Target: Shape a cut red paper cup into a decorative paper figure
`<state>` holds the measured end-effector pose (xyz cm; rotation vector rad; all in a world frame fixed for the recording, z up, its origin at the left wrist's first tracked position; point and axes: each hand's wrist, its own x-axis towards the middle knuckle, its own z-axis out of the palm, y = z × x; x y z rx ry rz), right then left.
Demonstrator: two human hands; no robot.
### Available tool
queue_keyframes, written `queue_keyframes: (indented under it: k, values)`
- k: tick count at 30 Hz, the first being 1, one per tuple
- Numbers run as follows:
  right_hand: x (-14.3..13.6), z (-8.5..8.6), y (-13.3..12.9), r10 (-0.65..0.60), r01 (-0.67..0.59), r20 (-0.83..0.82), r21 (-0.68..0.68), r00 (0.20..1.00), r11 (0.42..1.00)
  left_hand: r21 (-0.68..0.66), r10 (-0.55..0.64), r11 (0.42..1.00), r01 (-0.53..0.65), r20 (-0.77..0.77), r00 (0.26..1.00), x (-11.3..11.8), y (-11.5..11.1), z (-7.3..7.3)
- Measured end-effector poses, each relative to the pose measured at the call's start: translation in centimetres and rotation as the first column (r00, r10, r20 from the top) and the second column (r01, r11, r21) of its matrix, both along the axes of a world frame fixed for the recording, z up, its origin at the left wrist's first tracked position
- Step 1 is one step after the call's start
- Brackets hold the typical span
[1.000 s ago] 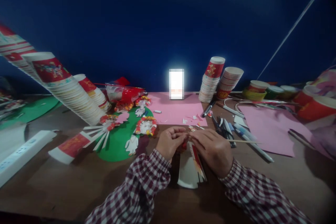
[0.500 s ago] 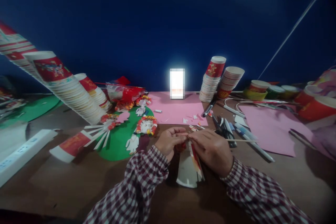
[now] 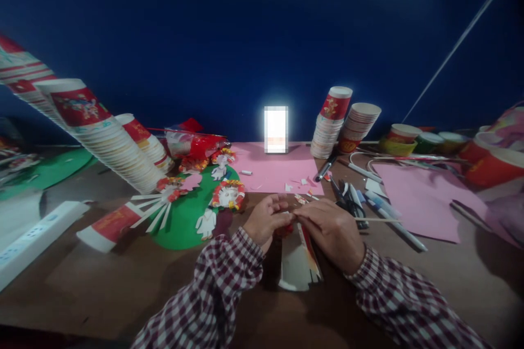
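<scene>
Between my hands is a cut paper cup [image 3: 295,264], its pale wall hanging toward me with slit edges and a strip of red print on the right. My left hand [image 3: 262,222] is closed around the cup's far end, thumb pointing right. My right hand [image 3: 333,232] pinches the same end, fingertips almost touching the left thumb. The fingers hide most of the part being held, and a bit of red shows under the left thumb. Just beyond the hands lie small paper scraps [image 3: 303,199].
Left, a green sheet [image 3: 176,234] bears cup-strip wreaths [image 3: 228,195] and paper cutouts [image 3: 206,223]. A tipped cup [image 3: 110,226] and power strip [image 3: 36,240] lie farther left. Cup stacks [image 3: 327,131] stand behind. Scissors [image 3: 352,199], pens and pink sheets [image 3: 426,202] are right.
The hanging wall of the cut cup has swung slightly to the right. My fingers have shifted a little at its far end, and both hands stay in nearly the same place.
</scene>
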<state>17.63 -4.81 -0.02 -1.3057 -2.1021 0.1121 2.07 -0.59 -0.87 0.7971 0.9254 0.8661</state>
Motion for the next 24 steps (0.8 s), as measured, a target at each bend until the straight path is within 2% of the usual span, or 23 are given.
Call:
queue_keyframes:
  k: [4,8,12,16,24]
  values:
    - [0.2,-0.1,0.2,-0.035,0.034,-0.028,-0.016,0.999,0.999,0.060,-0.005,0.998,0.004,0.021,1.000,0.3,-0.1,0.1]
    - [0.4,-0.3,0.4,-0.074,0.073,-0.079,-0.020,0.994,0.997,0.198,-0.051,0.979,0.045,0.026,0.998,0.5,-0.5,0.3]
    - [0.4,-0.3,0.4,-0.095,0.093,-0.113,-0.023,0.989,0.995,0.320,-0.109,0.939,0.123,-0.060,0.992,0.6,-0.6,-0.2]
    - [0.3,-0.4,0.4,-0.067,0.067,-0.104,-0.003,0.992,0.998,0.318,-0.104,0.935,0.157,-0.178,0.978,0.7,-0.3,-0.7]
    - [0.3,-0.8,0.5,-0.077,0.078,-0.068,0.017,0.995,0.997,0.330,-0.084,0.923,0.199,-0.330,0.940,0.6,-0.2,-0.5]
